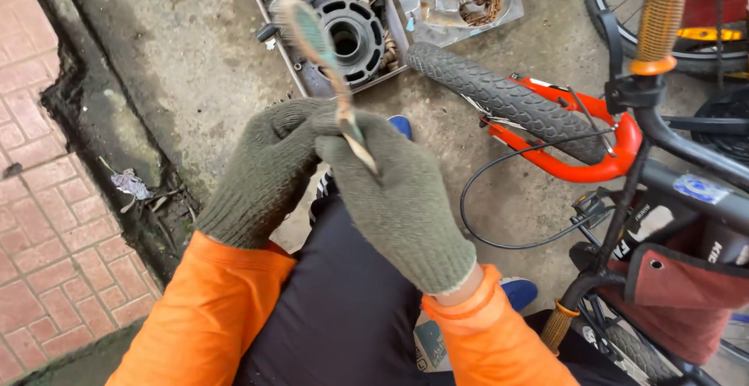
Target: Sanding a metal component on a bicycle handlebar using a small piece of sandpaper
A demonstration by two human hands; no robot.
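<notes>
Two gloved hands, left hand (pixel 261 171) and right hand (pixel 394 199), grip closed on one brush (pixel 324 58).

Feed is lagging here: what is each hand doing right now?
Left hand: gloved, closed, touching the right hand near the toothbrush handle.
Right hand: gloved, closed on the worn toothbrush.

Stained concrete floor (pixel 195 51), brick paving (pixel 39 238)

The two hands met in the middle, the left hand (pixel 261 171) touching the right hand (pixel 394 199), and a brush (pixel 324 66) stood up between them. Behind the brush lay a tray of parts (pixel 355 39), with a plastic container (pixel 460 0) to its right. The bicycle (pixel 624 160) lay at the right.
</notes>
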